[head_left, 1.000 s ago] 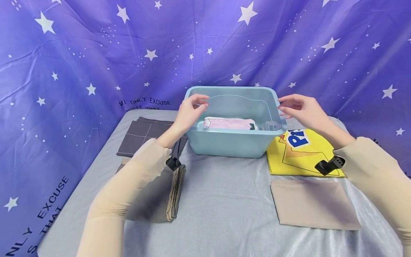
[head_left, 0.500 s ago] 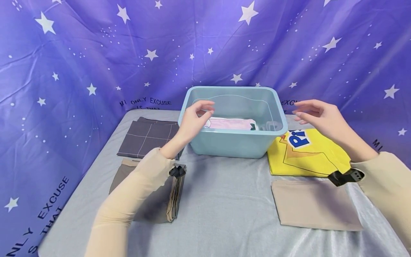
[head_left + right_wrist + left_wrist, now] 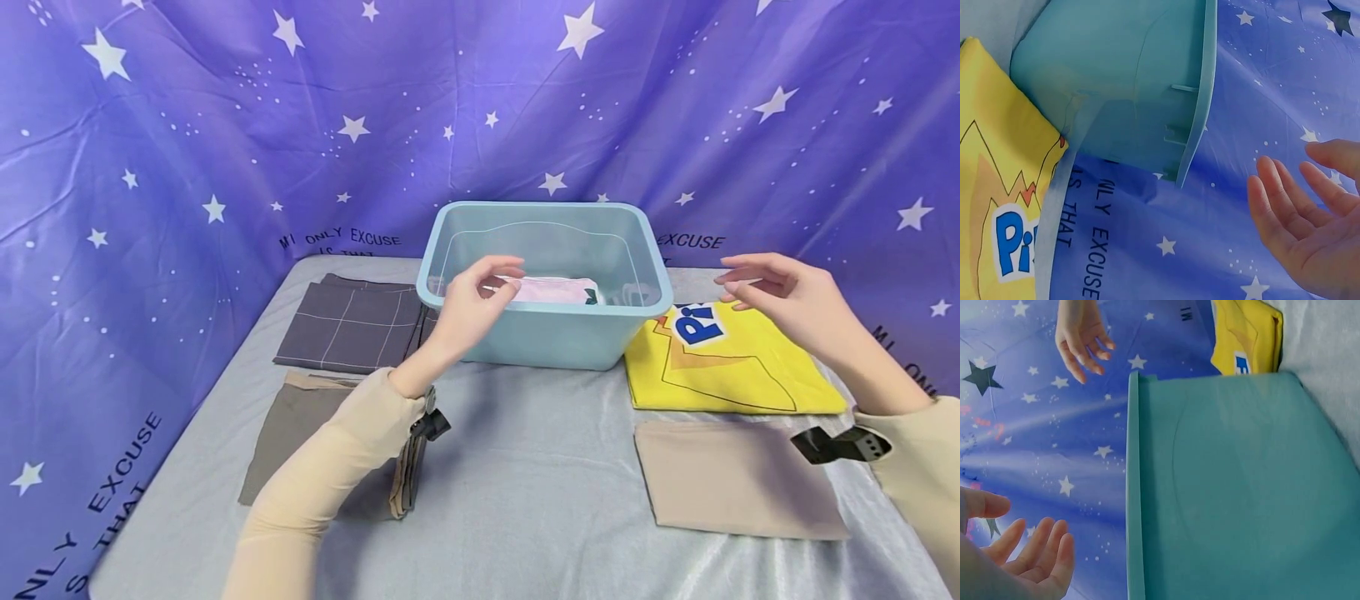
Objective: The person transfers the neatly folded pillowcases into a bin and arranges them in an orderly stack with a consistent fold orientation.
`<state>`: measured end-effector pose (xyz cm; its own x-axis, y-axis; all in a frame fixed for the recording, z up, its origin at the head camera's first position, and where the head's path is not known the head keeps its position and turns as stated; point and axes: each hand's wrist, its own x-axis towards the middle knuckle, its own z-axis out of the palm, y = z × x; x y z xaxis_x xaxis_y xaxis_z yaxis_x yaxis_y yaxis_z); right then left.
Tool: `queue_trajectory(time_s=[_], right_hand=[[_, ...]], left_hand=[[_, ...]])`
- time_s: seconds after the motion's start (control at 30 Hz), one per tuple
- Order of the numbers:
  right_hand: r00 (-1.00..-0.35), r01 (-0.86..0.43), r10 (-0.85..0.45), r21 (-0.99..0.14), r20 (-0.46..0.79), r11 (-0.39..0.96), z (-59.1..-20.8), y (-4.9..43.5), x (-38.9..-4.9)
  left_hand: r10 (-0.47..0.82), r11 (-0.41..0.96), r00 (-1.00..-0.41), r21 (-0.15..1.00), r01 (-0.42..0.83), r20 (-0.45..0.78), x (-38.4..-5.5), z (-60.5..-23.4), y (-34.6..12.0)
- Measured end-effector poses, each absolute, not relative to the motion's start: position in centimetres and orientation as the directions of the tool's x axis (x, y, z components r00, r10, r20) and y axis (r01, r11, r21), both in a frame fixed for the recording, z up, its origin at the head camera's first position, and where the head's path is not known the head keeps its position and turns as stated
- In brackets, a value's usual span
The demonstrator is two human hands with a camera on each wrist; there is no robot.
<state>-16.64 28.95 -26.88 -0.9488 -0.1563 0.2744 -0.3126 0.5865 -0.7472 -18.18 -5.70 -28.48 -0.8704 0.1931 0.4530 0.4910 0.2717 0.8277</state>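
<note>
I am seeing the blue plastic tub (image 3: 547,337) standing on the grey cover (image 3: 540,500), its tall walls probably keeping the folded pink cloth (image 3: 558,290) tidy inside. My left hand (image 3: 471,308) is hanging near the tub, my right hand (image 3: 798,300) by the yellow printed cloth (image 3: 720,372). Both are holding 0 things, fingers softly bent, half open.

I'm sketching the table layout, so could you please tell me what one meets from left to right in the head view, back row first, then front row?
Back row: checked cloth, tub with pink cloth inside, yellow cloth. Front row: brown cloth, beige cloth.
</note>
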Motion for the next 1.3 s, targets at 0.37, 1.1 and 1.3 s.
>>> queue_trajectory(time_s=[0.37,1.1,1.3], right_hand=[[-0.963,-0.266,-0.121,-0.766,0.242,0.586,-28.3,30.4,-15.3],[-0.972,-0.218,-0.113,-0.614,0.205,0.759,-31.8,33.8,-12.3],[-0.975,-0.214,-0.117,-0.639,0.192,0.739,-32.8,34.9,-11.7]], left_hand=[[0.251,0.207,-0.825,0.805,0.556,0.506,-16.7,-30.1,-3.8],[0.35,0.184,-0.842,0.851,0.492,0.411,-13.3,-32.7,-0.4],[0.378,0.196,-0.842,0.855,0.48,0.386,-12.6,-33.5,0.5]])
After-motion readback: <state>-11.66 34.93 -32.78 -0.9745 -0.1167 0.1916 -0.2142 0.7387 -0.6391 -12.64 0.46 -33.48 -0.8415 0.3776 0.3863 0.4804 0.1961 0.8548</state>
